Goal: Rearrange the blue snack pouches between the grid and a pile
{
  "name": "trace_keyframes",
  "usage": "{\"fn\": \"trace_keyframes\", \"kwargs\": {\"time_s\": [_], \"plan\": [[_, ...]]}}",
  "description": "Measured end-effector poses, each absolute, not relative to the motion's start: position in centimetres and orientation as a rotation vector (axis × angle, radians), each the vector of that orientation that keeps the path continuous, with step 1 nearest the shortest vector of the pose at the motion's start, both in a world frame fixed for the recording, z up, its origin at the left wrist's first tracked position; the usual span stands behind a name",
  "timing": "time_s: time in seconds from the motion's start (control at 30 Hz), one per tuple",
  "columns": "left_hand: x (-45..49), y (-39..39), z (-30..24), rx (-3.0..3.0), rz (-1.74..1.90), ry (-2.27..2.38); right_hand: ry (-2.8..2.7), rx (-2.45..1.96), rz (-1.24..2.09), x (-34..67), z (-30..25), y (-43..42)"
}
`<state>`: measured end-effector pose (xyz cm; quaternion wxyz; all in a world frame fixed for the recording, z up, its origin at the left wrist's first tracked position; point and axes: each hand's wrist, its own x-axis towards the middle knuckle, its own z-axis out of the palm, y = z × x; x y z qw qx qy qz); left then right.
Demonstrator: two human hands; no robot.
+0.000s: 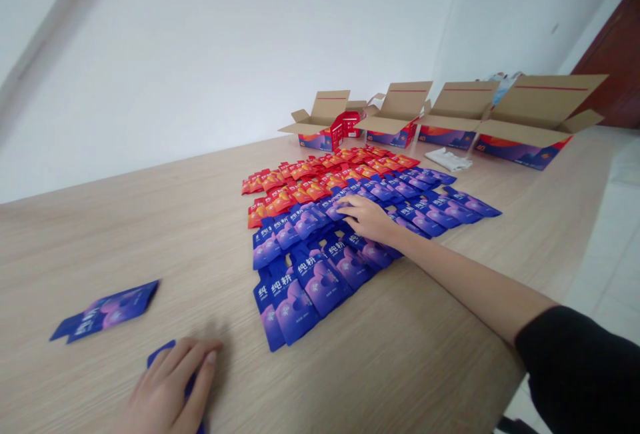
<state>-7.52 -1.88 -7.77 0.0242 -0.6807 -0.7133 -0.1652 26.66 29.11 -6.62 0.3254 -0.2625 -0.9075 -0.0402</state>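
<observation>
At the lower left, my left hand rests on the table with its fingers bent over a blue packet. Most of that packet is hidden; its blue shows past the fingers and beside the thumb. My right hand reaches in from the right over the rows of blue and purple packets. Its thumb and fingers are apart, with the fingertips at a packet in the farther blue row. Beyond lie overlapping rows of red and orange packets. Two or so blue packets lie overlapped at the left.
Several open cardboard boxes with raised flaps line the back right of the wooden table. A small red carton stands among them. A white crumpled plastic piece lies before the boxes. A white wall borders the far side.
</observation>
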Motion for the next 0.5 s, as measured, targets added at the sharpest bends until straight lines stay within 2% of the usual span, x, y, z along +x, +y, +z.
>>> {"fn": "trace_keyframes", "kwargs": {"time_s": [0.2,0.5], "plan": [[-7.9,-1.9,-8.2,-2.116,-0.545,-2.133,-2.387,-0.724,-0.17,27.0,-6.5,29.6],[-7.3,-1.5,-7.3,-2.124,-0.568,-2.157,-2.485,-0.752,-0.093,27.0,-5.9,28.3]]}}
